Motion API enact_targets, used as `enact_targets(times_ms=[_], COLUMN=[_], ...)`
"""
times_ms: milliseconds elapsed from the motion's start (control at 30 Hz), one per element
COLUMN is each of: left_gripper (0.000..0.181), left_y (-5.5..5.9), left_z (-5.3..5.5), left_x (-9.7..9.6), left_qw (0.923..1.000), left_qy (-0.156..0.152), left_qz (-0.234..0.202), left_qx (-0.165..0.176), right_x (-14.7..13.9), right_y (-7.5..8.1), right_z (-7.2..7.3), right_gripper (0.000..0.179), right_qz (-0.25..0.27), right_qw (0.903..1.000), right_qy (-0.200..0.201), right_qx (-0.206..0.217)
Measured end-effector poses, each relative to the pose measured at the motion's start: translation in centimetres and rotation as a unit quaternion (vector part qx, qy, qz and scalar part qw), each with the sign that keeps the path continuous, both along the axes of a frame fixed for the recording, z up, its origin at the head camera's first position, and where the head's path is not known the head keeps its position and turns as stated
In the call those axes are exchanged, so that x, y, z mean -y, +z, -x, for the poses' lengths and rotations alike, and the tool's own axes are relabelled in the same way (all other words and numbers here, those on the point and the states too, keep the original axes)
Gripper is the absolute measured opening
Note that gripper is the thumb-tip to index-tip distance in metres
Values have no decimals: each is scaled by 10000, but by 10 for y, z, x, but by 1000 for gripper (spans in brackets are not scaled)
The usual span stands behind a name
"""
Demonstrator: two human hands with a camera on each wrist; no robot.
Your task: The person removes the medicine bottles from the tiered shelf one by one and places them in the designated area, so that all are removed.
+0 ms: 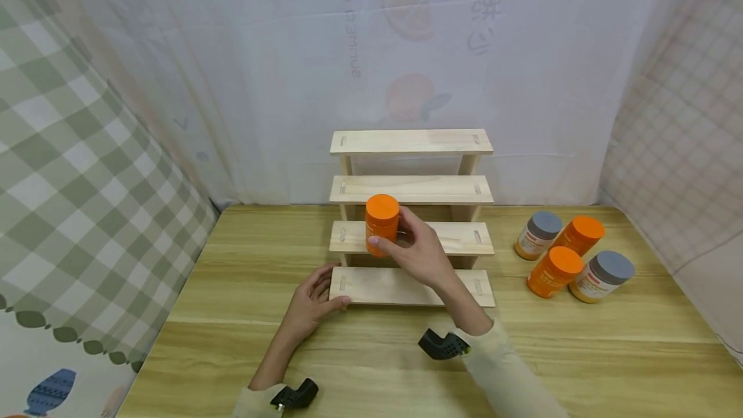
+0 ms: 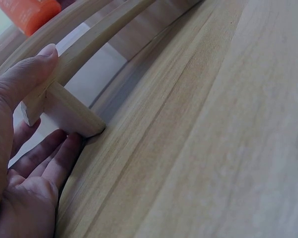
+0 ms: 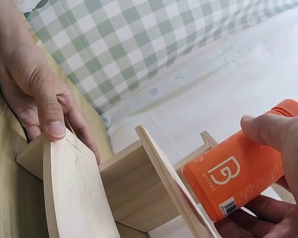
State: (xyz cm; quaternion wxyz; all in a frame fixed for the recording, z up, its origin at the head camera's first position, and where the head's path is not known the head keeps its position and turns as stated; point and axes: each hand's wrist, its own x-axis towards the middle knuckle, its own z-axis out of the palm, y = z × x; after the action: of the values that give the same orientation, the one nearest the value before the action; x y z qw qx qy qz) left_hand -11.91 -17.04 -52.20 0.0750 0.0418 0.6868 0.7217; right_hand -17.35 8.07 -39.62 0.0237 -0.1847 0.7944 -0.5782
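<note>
An orange pill bottle point(image 1: 382, 224) with an orange lid is gripped upright by my right hand point(image 1: 419, 253), thumb on one side and fingers on the other. In the head view it overlaps the left part of the second-lowest step; in the right wrist view the bottle point(image 3: 233, 173) is close beside a board's edge, and contact cannot be told. The pale wooden step rack point(image 1: 412, 287) has several tiers. My left hand point(image 1: 313, 302) holds the left end of its lowest step. In the left wrist view the thumb point(image 2: 35, 69) lies over the board, with the fingers beside the support below.
On the right of the wooden table point(image 1: 244, 321) stand two grey-lidded bottles point(image 1: 536, 235) and two orange bottles point(image 1: 555, 271), close together. A white printed cloth point(image 1: 278, 82) hangs behind the rack. Green checked cloth point(image 1: 87, 147) covers the left side, and pale checked cloth point(image 1: 685, 115) the right.
</note>
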Motion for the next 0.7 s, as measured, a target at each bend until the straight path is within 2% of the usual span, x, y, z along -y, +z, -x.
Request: enact_targets(times_ms=[700], left_gripper=[80], left_y=[0], left_z=[-1], left_x=[0], left_qw=[10000], left_qy=[15], left_qz=[28], left_qx=[40], right_x=[-27], right_y=[8], right_z=[-18], right_gripper=[61], right_qz=[147], right_qw=[9997], right_qy=[-168], right_qx=[16])
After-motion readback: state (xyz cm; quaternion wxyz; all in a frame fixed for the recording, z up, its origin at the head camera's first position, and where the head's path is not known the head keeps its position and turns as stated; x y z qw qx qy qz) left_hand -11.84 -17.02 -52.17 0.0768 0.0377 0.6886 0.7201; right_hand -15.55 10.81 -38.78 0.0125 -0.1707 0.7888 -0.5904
